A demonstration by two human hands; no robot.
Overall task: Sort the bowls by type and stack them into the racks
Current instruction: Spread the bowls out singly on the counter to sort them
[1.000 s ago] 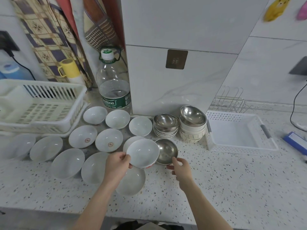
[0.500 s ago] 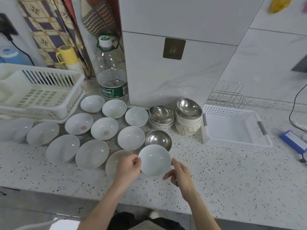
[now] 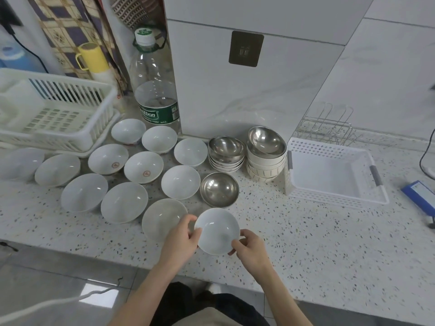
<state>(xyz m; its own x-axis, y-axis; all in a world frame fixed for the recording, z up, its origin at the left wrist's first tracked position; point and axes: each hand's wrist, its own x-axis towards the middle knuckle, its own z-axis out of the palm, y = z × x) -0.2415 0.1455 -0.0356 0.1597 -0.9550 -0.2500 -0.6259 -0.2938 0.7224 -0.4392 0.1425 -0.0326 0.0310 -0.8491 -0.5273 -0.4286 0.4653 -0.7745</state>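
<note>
Gripping a white bowl at the tabletop's six o'clock edge, left hand and right hand pinch its rim; the white basket at three o'clock holds nothing, a steel bowl sits at twelve.

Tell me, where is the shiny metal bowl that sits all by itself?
In the head view, the lone metal bowl sits mid-counter, just behind the white bowl both hands hold, right of a small white bowl and in front of the stacked bowls.

Thirteen white bowls, one loose steel bowl, two baskets, one bottle
</note>
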